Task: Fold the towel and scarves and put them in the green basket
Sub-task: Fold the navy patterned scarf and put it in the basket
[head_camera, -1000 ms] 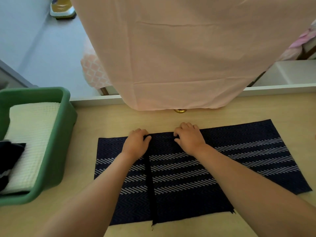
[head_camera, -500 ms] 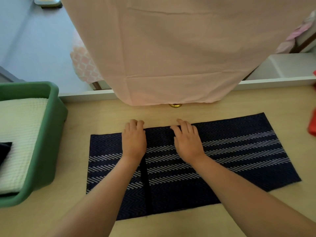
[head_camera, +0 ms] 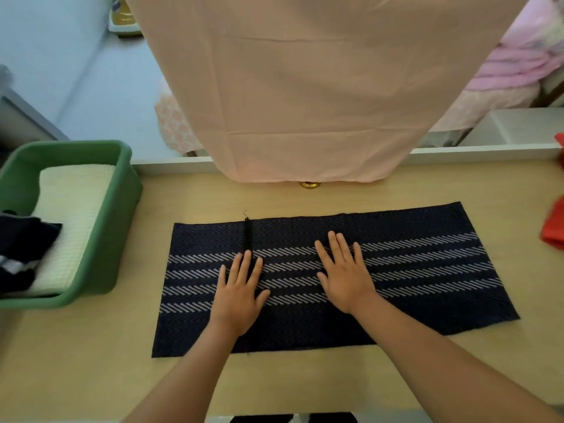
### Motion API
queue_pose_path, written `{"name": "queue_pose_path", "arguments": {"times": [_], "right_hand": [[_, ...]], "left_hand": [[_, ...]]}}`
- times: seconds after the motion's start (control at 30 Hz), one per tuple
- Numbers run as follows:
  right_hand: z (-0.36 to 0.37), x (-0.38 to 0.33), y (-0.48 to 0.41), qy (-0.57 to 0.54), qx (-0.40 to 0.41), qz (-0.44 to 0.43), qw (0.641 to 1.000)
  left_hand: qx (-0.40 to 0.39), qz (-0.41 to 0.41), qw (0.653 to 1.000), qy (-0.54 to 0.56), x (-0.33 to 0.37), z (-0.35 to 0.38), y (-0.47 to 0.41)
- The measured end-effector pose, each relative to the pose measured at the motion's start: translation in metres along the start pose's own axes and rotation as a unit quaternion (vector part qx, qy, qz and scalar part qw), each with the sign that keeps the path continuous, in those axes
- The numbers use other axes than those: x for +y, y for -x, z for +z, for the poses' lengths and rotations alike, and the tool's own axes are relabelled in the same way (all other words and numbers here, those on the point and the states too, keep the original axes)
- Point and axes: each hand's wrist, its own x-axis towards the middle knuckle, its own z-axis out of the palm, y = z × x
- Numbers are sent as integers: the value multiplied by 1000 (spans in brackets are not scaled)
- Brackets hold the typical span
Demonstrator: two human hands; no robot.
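Both our left hand and right hand press flat, fingers straight, gripping nothing, on the navy scarf at frame centre.

Soft even daylight, wide-angle edges blurred

Navy striped scarf spread flat on worktop. Left grip, right grip rest flat on it, fingers straight. Green basket at left holds cream towel, dark folded cloth on top.
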Motion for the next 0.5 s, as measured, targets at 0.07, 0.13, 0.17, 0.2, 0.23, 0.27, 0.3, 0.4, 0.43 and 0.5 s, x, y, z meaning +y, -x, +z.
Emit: {"name": "queue_pose_path", "arguments": {"times": [0.07, 0.13, 0.17, 0.2, 0.23, 0.27, 0.3, 0.4, 0.43, 0.5], "right_hand": [[2, -17, 12, 2, 25, -56, 998], [10, -38, 22, -6, 1, -100, 995], [14, -48, 27, -7, -23, -104, 994], [18, -57, 30, -4, -42, -98, 994], [19, -65, 31, 0, -53, -87, 995], [18, -72, 31, 1, -53, -76, 996], [14, -80, 31, -1, -43, -68, 997], [-5, -109, 21, -29, 10, -69, 997], [-13, -121, 16, -40, 28, -80, 996], [-27, -150, 2, -36, 60, -117, 991]], "left_hand": [[-12, -30, 999, 12, -5, -4, 18], [-22, -59, 998, 29, -12, -3, 37], [-34, -72, 996, 33, -17, -2, 46], [-45, -81, 995, 33, -23, -1, 53], [-50, -86, 994, 35, -29, -2, 59], [-48, -86, 994, 41, -35, -4, 64], [-35, -87, 994, 51, -42, -7, 67], [47, -118, 987, 95, -66, -19, 68], [72, -141, 981, 110, -76, -23, 68], [96, -193, 966, 140, -98, -26, 72]]}}
